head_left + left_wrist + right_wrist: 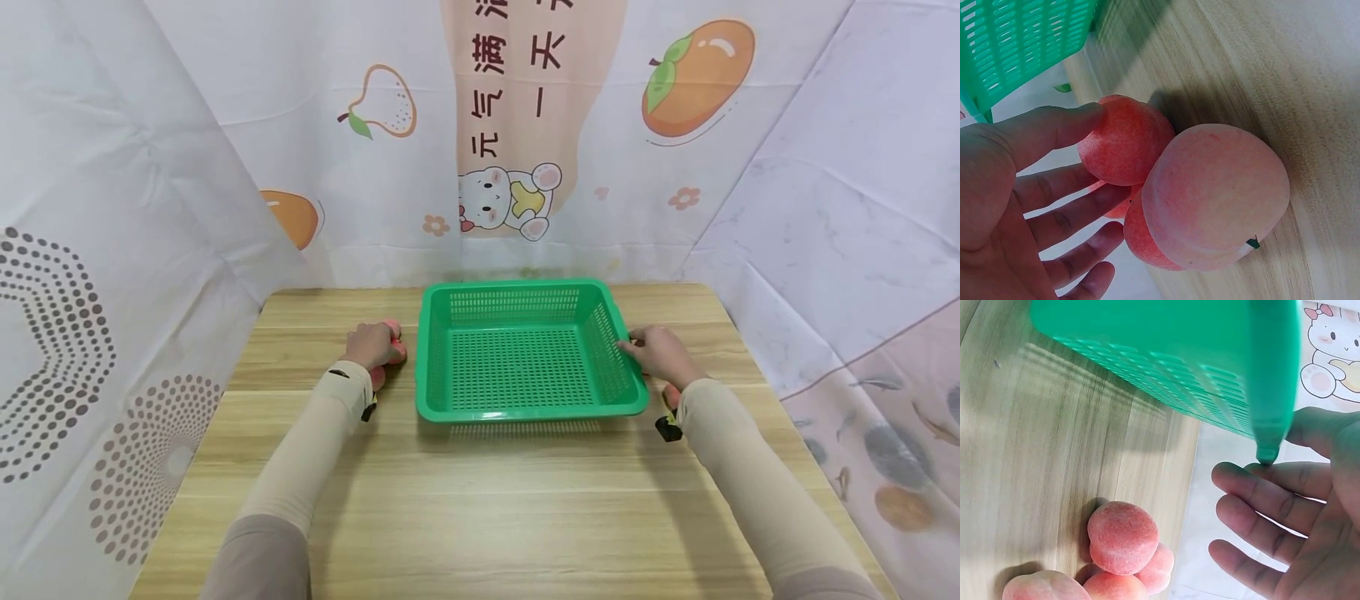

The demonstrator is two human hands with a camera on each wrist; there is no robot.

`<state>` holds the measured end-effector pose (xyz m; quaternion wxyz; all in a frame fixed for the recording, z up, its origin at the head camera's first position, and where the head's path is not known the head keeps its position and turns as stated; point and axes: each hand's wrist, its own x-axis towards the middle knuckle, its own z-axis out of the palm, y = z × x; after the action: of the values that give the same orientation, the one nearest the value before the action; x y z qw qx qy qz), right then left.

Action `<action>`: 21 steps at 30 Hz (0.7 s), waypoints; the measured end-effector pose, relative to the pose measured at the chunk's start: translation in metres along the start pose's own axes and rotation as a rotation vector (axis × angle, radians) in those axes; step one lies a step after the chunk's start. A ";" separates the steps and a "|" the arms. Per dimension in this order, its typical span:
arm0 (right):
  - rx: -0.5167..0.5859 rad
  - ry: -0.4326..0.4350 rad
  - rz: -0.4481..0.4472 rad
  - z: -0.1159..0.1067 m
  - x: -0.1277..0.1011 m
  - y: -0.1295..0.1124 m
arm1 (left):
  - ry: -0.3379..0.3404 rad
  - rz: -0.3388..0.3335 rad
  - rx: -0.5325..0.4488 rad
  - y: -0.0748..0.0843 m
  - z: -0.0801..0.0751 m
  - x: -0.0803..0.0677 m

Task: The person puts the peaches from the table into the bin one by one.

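Observation:
A green plastic basket (532, 412) with slotted sides stands near the far edge of the table, and nothing lies inside it. My right hand (660, 354) pinches its right rim, the thumb over the inner side and fingers outside, as the right wrist view shows. Left of the basket, my left hand (369, 345) holds a red peach (1126, 140) between thumb and fingers. Against that peach rests a larger pale peach (1217, 197) with a small green leaf tip, and other peaches lie partly hidden behind them.
Several peaches (1122, 537) lie on the table to the right of the basket, below my right hand. The wooden table (480, 517) runs back to a printed cloth (375, 192) hanging behind it. Cloth also hangs at both sides.

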<state>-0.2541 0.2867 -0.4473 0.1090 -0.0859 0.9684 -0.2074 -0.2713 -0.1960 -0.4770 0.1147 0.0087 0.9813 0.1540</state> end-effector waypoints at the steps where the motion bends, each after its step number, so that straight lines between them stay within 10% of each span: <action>1: 0.005 -0.001 0.001 0.000 0.000 0.000 | -0.001 0.000 0.002 0.000 0.000 0.000; 21: 0.096 0.022 0.016 0.001 -0.006 0.004 | 0.022 -0.004 -0.002 0.003 0.002 0.002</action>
<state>-0.2489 0.2908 -0.4486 0.1038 -0.0706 0.9591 -0.2537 -0.2726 -0.1921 -0.4785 0.1043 0.0052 0.9824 0.1548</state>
